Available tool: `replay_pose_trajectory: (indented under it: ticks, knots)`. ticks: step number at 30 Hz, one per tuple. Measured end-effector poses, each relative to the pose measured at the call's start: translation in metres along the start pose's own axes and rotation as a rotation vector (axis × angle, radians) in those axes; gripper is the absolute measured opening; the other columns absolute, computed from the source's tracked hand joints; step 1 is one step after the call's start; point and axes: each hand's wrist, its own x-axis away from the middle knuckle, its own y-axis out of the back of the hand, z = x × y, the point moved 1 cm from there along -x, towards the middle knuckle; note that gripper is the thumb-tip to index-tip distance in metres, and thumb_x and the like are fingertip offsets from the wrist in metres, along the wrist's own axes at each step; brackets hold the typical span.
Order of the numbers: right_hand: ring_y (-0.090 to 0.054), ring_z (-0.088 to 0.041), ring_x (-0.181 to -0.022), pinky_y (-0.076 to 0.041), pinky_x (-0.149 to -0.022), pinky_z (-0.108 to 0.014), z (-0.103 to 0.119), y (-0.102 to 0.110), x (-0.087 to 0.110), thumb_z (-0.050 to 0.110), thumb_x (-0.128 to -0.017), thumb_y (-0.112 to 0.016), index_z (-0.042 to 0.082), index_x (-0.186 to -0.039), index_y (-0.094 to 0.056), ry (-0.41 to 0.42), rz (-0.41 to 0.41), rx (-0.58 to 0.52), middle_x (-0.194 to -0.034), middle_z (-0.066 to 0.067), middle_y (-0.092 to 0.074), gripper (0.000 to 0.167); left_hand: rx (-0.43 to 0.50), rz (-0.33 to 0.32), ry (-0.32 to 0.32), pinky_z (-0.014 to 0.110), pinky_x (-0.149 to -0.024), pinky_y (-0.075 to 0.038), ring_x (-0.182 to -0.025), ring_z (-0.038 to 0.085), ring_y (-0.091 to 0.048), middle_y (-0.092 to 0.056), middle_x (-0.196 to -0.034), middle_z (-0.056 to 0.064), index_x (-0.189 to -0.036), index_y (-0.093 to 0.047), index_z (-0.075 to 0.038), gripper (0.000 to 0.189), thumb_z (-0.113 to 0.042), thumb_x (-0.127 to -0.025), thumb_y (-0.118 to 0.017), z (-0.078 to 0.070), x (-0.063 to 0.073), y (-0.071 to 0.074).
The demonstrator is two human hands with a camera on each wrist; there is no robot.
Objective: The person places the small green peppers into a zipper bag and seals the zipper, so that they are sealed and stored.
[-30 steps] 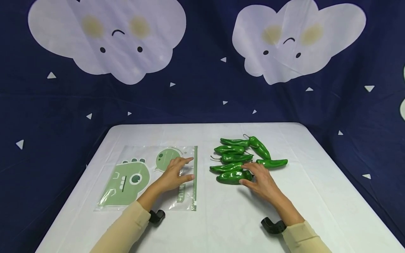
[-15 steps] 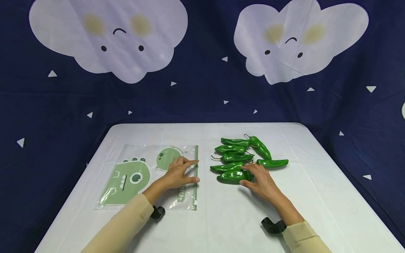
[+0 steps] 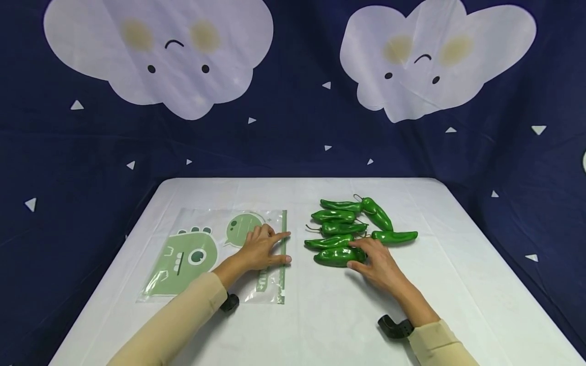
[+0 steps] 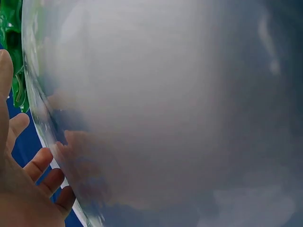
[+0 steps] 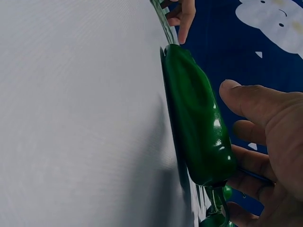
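Note:
A clear zip bag [image 3: 206, 259] printed with a green monster lies flat on the left, its green zip strip [image 3: 282, 282] facing right. My left hand [image 3: 258, 249] is over the bag's right part, thumb and index finger spread and reaching just past the strip. The bag's shiny sheet fills most of the left wrist view. To the right lie several green peppers [image 3: 338, 229]. My right hand [image 3: 380, 262] is at the stem end of the nearest pepper [image 3: 335, 257], fingers loosely spread. In the right wrist view the thumb stands apart from that pepper's side.
A white-covered table [image 3: 302, 325] carries everything. Behind it hangs a dark blue cloth [image 3: 293, 147] with clouds and small triangles. One pepper [image 3: 394, 237] lies just beyond my right hand, and another [image 3: 376, 214] slants at the back. Black wrist cameras [image 3: 394, 327] are worn on both wrists.
My left hand has moved right, so its thumb and index finger now extend past the zip strip. My right hand, the peppers and the bag have stayed in place.

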Motion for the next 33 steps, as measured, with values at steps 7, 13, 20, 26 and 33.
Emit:
replay_pose_trajectory:
  ticks: [7,13,20,26,33]
  knots:
    - [-0.052,-0.033,-0.112,-0.041,-0.093,-0.055,-0.0002,0.0007,0.0005,0.024,-0.077,-0.077,0.007,-0.119,-0.062,-0.006,0.006,0.001,-0.120,-0.014,-0.060,0.047,-0.089,0.026,-0.024,0.037,-0.083,-0.029,-0.094,0.021,-0.033,-0.041,-0.109,0.005,-0.140,-0.043,-0.036,0.072,-0.069,-0.078,-0.057,0.0028,-0.0034,-0.0037]
    - [-0.051,-0.032,-0.112,-0.041,-0.093,-0.054,0.0002,0.0009,0.0002,0.024,-0.076,-0.077,0.009,-0.119,-0.062,-0.018,0.012,0.003,-0.121,-0.014,-0.059,0.048,-0.146,0.032,-0.041,0.035,-0.078,-0.027,-0.092,0.020,-0.033,-0.041,-0.107,0.003,-0.139,-0.045,-0.038,0.074,-0.075,-0.075,-0.054,0.0019,-0.0033,-0.0040]
    - [-0.051,-0.032,-0.112,-0.041,-0.093,-0.054,0.0005,0.0003,0.0012,0.025,-0.077,-0.077,0.009,-0.121,-0.062,-0.030,0.020,0.004,-0.121,-0.014,-0.059,0.049,-0.173,0.023,-0.050,0.032,-0.077,-0.027,-0.093,0.020,-0.032,-0.040,-0.106,0.002,-0.139,-0.044,-0.036,0.074,-0.072,-0.076,-0.057,0.0026,-0.0019,-0.0052]
    - [-0.052,-0.032,-0.112,-0.041,-0.093,-0.053,-0.0004,-0.0002,0.0020,0.024,-0.077,-0.077,0.009,-0.121,-0.062,-0.031,0.020,0.009,-0.119,-0.013,-0.060,0.049,-0.133,0.012,-0.060,0.034,-0.080,-0.029,-0.097,0.021,-0.033,-0.041,-0.109,0.004,-0.141,-0.043,-0.031,0.073,-0.064,-0.079,-0.061,0.0052,-0.0006,-0.0055]
    - [-0.053,-0.033,-0.111,-0.040,-0.094,-0.055,-0.0037,-0.0011,0.0044,0.024,-0.076,-0.077,0.008,-0.121,-0.062,-0.030,0.012,0.015,-0.116,-0.012,-0.062,0.050,-0.043,-0.002,-0.071,0.042,-0.091,-0.034,-0.110,0.025,-0.036,-0.043,-0.129,0.007,-0.141,-0.043,-0.027,0.068,-0.055,-0.082,-0.062,0.0084,0.0029,-0.0042]
